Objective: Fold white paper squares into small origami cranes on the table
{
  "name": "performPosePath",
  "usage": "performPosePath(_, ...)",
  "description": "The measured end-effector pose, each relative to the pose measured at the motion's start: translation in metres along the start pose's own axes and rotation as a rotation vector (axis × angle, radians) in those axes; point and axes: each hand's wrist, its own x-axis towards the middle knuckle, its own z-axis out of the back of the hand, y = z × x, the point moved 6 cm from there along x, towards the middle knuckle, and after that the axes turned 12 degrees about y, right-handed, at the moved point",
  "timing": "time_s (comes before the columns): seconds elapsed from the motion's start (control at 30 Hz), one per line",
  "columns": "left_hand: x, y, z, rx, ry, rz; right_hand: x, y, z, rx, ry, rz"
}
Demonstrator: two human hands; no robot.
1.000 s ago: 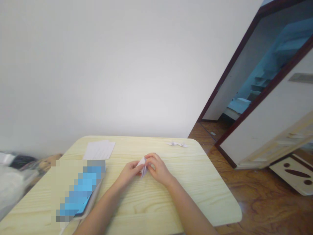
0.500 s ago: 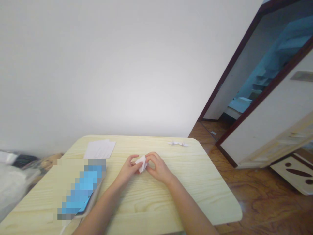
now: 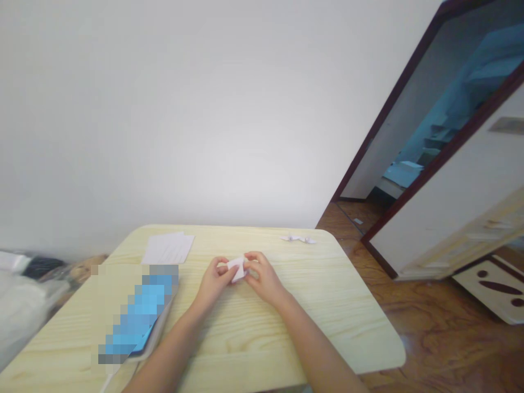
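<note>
A small piece of folded white paper (image 3: 236, 268) is held between my two hands, above the middle of the table. My left hand (image 3: 215, 278) pinches its left side, the thumb lying across the front. At the right edge, the fingertips and thumb of my right hand (image 3: 262, 277) close on the same paper. Two small folded white paper pieces (image 3: 298, 239) lie near the table's far right edge. Flat sheets of white paper (image 3: 168, 248) overlap at the far left.
On the left of the pale wooden table (image 3: 339, 322) lies a phone-like device with a blue screen (image 3: 141, 311), blurred, with a white cable. A white wall (image 3: 229, 114) rises behind the table. To the right are a doorway and a wooden floor (image 3: 393, 305).
The folded paper has turned a little in my hands and now shows a flatter, squarer face. My right fingers have shifted slightly along its edge.
</note>
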Motion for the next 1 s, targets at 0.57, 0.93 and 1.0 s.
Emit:
performPosePath(0.57,0.003,-0.001,0.003,-0.093,-0.013,-0.094,-0.001,-0.010,0.009,-0.060,-0.095,-0.123)
performPosePath(0.93,0.009,0.015,0.010,0.377,0.049,-0.155,-0.005,-0.035,-0.006,0.337,0.021,-0.258)
performPosePath(1.0,0.008,0.016,0.008,0.505,0.044,-0.173,-0.005,-0.041,-0.013,0.384,0.058,-0.271)
